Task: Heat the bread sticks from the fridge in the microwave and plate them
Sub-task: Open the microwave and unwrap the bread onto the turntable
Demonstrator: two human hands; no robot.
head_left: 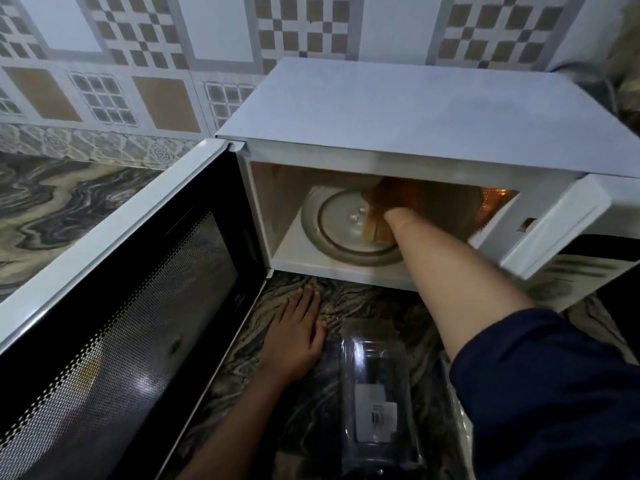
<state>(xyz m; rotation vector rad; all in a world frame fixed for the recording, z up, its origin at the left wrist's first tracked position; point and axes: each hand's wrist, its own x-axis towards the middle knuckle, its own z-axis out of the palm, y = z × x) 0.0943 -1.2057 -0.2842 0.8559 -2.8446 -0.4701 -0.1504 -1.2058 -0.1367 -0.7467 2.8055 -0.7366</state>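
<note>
The white microwave (398, 116) stands on the marble counter with its door (121, 306) swung wide to the left. Inside, a round glass turntable (325, 233) is lit by the oven lamp. My right hand (384, 197) reaches deep into the cavity and holds brown bread sticks (375, 230) over the right part of the turntable; the fingers are dim and partly hidden. My left hand (294, 334) lies flat on the counter in front of the microwave, fingers apart, holding nothing. A clear plastic package (377, 403) with a white label lies just right of it.
The open door takes up the left foreground. The marble counter (69, 202) runs left along a patterned tiled wall (156, 46). The microwave's control panel (554, 230) juts out at the right.
</note>
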